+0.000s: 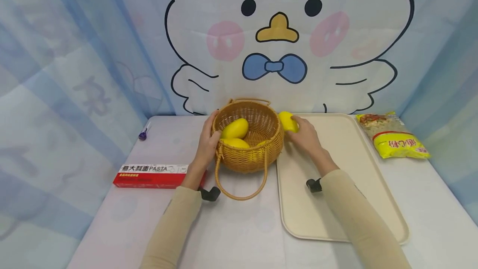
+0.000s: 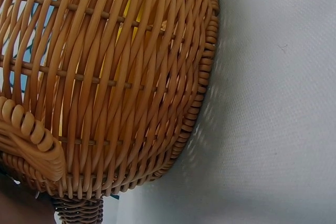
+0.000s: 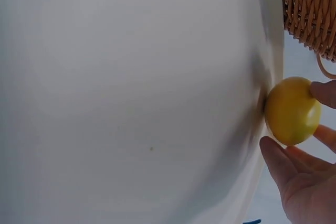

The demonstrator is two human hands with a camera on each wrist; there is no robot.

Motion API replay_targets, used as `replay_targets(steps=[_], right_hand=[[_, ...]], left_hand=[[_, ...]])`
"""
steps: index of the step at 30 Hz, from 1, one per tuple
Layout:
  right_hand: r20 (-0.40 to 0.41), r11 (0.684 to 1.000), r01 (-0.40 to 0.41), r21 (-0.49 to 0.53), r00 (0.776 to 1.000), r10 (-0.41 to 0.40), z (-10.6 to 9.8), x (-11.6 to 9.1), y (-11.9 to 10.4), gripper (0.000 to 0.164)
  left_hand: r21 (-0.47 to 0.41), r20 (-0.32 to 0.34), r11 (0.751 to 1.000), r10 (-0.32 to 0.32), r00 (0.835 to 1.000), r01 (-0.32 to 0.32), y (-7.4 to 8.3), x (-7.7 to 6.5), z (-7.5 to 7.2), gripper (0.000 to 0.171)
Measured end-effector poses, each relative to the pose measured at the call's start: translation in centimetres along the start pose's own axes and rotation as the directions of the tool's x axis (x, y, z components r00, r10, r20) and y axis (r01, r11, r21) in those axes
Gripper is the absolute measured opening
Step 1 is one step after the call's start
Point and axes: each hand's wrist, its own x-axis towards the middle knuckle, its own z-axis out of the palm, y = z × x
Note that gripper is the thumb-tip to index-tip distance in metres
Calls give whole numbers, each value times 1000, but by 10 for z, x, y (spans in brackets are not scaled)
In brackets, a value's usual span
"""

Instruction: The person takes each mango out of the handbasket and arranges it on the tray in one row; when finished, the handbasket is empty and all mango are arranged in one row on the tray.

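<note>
Red-white box (image 1: 145, 181) at left reads "PASTA" plus Chinese characters; more characters on yellow bag (image 1: 399, 142), far right. Basket (image 1: 244, 163) just left of tray (image 1: 336, 219); tray's rimmed surface stretches near and right. Smooth, rounded yellow fruit (image 1: 286, 121) at tray's far left corner, right hand (image 1: 305, 137) pinching it, thumb against fingers. Left hand (image 1: 205, 146) clamped on basket's left rim.

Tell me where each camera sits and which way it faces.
Head: on the head, facing forward and down at basket and tray; left hand, right hand, sleeves show.
Left wrist: on that wrist, facing the basket's side; likely some hand, lower left.
Right wrist: on that wrist, facing tray and yellow fruit; fingers at right.
Head and right wrist share this fruit.
</note>
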Motion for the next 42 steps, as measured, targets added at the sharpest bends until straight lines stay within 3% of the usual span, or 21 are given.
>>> replay_targets(steps=[14,30,38,42], right_hand=[[-19,1000,5,-29,1000,-5,-8,-2,6,66],[-34,996,93,-11,995,-93,-35,-5,-19,64],[-48,988,154,-5,987,-154,-43,-8,-42,63],[-48,980,197,7,979,-196,-44,-11,-55,63]], left_hand=[[-5,-4,1000,2,1000,-2,-1,0,1,66],[7,-8,1000,5,1000,-5,-1,-2,1,67],[-3,-39,1000,19,999,-19,-35,11,5,67],[7,-51,999,37,998,-37,-42,13,7,67]])
